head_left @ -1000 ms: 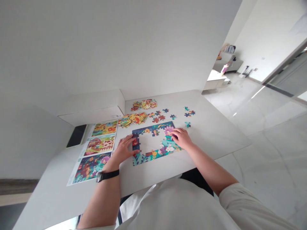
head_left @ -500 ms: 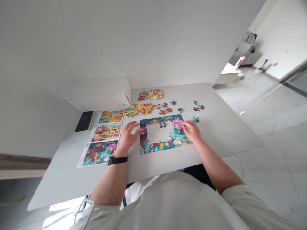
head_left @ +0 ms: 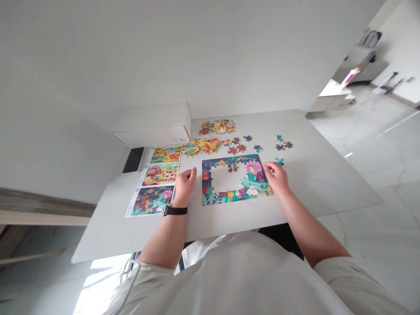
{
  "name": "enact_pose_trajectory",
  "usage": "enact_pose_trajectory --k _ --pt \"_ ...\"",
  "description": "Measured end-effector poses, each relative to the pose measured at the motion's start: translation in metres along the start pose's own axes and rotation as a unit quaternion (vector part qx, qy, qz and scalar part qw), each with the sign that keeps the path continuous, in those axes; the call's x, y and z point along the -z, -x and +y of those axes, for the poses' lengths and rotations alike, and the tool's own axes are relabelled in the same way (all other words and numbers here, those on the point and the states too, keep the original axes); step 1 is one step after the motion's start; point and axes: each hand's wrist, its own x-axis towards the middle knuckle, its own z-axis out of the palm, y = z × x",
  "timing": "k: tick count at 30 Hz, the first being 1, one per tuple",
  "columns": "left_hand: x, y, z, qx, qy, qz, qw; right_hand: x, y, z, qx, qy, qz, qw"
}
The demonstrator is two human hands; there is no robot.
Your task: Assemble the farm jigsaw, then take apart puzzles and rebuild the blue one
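A colourful jigsaw lies flat on the table, its border joined around an unfilled middle. Left of it, my left hand is closed with the thumb up, holding nothing that shows. My right hand is by the jigsaw's right edge, its fingers apart and nothing in them. Loose dark and brown pieces lie behind the jigsaw, and several blue and orange ones lie behind my right hand. A printed sheet with three pictures is left of my left hand.
Two heaps of mostly yellow pieces, a nearer one and a farther one, lie toward the wall. A white box stands at the back left, with a black phone in front of it on the table.
The view has shifted, so the table appears farther right. My left hand has closed and come away from the jigsaw's left edge. My right hand has moved off the pink part to the right edge.
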Motion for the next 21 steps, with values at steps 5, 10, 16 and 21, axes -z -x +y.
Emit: enact_pose_trajectory --k 5,10,16,21 --pt "0.0 -0.005 -0.006 0.021 0.028 0.027 0.999 0.005 -0.031 -0.01 0.035 0.016 -0.044 0.998" --pt "-0.002 -0.012 -0.016 0.046 0.041 0.052 0.997 -0.009 -0.085 -0.021 0.036 0.045 -0.091 0.994" --pt "-0.004 -0.017 -0.023 0.036 0.064 0.044 0.996 -0.06 -0.154 -0.039 0.03 0.136 -0.191 0.972" --pt "0.0 -0.019 -0.025 0.066 0.106 0.081 0.989 -0.108 -0.192 -0.052 0.033 0.235 -0.257 0.937"
